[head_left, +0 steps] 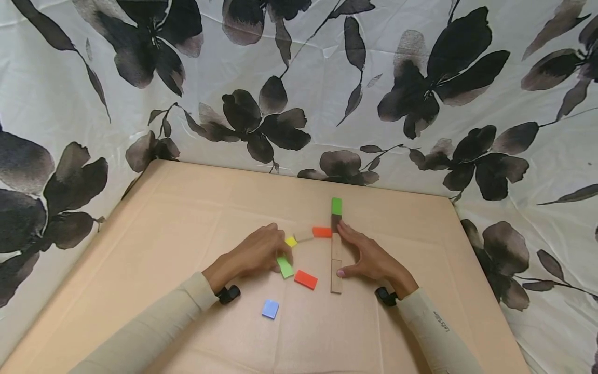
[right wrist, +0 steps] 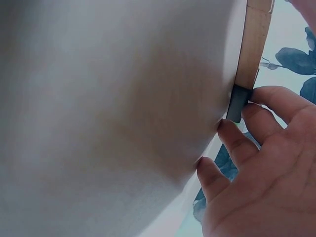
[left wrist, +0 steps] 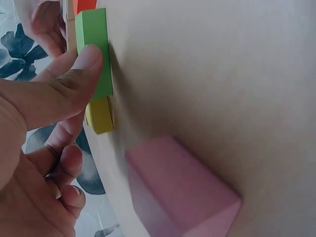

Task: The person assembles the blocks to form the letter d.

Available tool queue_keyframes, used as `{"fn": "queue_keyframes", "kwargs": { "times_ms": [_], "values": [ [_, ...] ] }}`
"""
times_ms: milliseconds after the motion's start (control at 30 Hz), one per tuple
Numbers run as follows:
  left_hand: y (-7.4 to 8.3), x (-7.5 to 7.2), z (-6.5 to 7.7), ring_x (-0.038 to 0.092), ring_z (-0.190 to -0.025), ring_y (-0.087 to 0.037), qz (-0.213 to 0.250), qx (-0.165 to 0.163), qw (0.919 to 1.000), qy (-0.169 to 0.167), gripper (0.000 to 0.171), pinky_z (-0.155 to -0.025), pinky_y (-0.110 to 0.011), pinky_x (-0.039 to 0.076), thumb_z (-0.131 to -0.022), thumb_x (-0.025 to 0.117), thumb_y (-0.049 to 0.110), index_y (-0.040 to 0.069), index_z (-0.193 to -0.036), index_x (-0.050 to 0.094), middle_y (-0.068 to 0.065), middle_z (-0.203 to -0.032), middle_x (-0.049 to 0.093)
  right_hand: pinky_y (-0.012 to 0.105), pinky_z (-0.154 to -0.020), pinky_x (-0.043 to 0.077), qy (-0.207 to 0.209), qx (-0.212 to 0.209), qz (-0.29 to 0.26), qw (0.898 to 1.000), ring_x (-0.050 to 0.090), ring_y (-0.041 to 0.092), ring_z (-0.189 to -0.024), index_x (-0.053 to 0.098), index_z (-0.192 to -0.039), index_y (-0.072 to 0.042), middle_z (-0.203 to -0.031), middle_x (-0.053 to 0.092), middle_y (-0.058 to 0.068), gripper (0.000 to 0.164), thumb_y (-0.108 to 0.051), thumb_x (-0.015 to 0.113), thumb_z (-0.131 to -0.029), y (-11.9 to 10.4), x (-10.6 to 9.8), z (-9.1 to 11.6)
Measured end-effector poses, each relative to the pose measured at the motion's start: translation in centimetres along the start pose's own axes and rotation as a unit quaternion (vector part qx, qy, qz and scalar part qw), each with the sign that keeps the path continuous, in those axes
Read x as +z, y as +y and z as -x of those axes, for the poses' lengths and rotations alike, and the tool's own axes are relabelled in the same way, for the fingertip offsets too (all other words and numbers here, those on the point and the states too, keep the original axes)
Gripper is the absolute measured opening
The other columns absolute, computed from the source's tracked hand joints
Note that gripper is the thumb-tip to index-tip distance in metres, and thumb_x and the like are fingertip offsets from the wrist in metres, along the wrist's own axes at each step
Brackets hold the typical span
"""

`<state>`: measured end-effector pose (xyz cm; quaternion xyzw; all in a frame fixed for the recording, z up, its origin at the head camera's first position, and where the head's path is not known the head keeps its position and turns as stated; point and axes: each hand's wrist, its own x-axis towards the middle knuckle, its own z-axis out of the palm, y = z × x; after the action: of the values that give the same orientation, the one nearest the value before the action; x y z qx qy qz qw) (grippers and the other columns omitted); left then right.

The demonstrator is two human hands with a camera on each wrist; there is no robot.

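Note:
My left hand (head_left: 263, 249) pinches a green block (head_left: 285, 267) between thumb and fingers, close over the table. Beside those fingers lies a yellow block (head_left: 291, 241). A pink block (left wrist: 182, 187) shows near the hand in the left wrist view; the hand hides it in the head view. My right hand (head_left: 374, 257) rests along the right side of a straight row, fingertips at its dark block (right wrist: 238, 103) and thumb at a plain wooden block (head_left: 336, 276). Another green block (head_left: 336, 205) tops that row. From its left side an orange-red block (head_left: 322, 232) and a wooden block (head_left: 303, 236) run towards the yellow one.
A loose red block (head_left: 306, 279) lies between the left hand and the row. Nearer the front sits a blue block (head_left: 270, 309). The light wooden-coloured table (head_left: 210, 192) ends at the back against a flower-patterned cloth (head_left: 327, 93).

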<state>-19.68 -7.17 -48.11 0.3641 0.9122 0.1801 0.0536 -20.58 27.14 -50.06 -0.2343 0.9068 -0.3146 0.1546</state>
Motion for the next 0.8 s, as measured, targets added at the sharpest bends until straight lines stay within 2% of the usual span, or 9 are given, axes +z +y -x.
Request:
{"fn": "queue_keyframes", "kwargs": {
  "times_ms": [367, 800],
  "values": [
    [-1.1, -0.8, -0.7, 0.045, -0.086, -0.013, 0.015, 0.024, 0.9988, -0.040, 0.024, -0.074, -0.026, 0.039, -0.078, 0.095, 0.017, 0.031, -0.097, 0.086, 0.004, -0.084, 0.062, 0.068, -0.126, 0.023, 0.001, 0.001, -0.002, 1.000, 0.017, 0.041, -0.165, 0.023, -0.170, -0.015, -0.180, 0.015, 0.006, 0.123, -0.043, 0.096, -0.075, 0.1, 0.0, 0.0],
    [-1.3, -1.0, -1.1, 0.044, -0.084, -0.013, 0.021, 0.032, 0.9984, -0.041, 0.024, -0.073, -0.026, 0.037, -0.080, 0.093, 0.017, 0.031, -0.097, 0.086, 0.004, -0.082, 0.060, 0.067, -0.127, 0.022, 0.001, 0.002, -0.002, 1.000, 0.017, 0.042, -0.165, 0.023, -0.170, -0.014, -0.180, 0.015, 0.008, 0.123, -0.042, 0.096, -0.075, -0.1, -0.3, -0.1]
  ]
}}
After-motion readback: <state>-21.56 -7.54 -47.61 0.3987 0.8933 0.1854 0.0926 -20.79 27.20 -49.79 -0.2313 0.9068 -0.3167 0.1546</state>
